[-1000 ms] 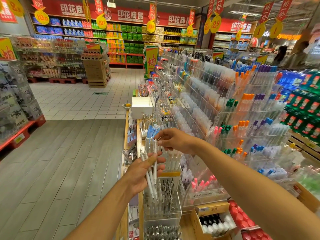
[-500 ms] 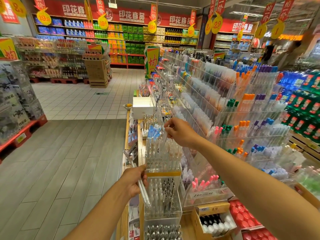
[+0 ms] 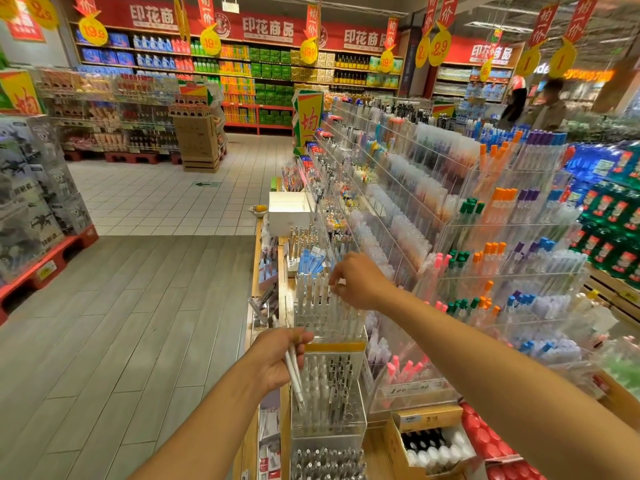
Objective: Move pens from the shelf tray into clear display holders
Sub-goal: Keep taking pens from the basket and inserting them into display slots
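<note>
Pens [image 3: 294,370] lie in a small white bundle in the left hand [image 3: 277,362], the fingers curled round them near their upper ends, so that the barrels run down and a little to the right out of the fist. Their lower tips hang in front of the near clear holder [image 3: 329,393], which already stands full of upright pens. Their long axis is close to upright, only slightly tilted.

The right hand [image 3: 360,282] is up and beyond the left one, over the upper clear holder [image 3: 325,313]. Its fingertips [image 3: 334,284] are drawn together at the tops of the white pens standing there (whether they pinch a pen or merely touch the caps is too blurred to tell). The slots of that holder lie directly beneath those fingertips, with the standing pens' axes vertical.

The relation that matters, as I judge it, is this: the bundle sits below and nearer the body than the right fingertips, with the upper ends of the pens pointing up toward them. The right hand is the nearer to the open slots; the left is nearer the stock. A next pen would be drawn upward out of the left fist, kept upright, and lowered straight into a slot.
</note>
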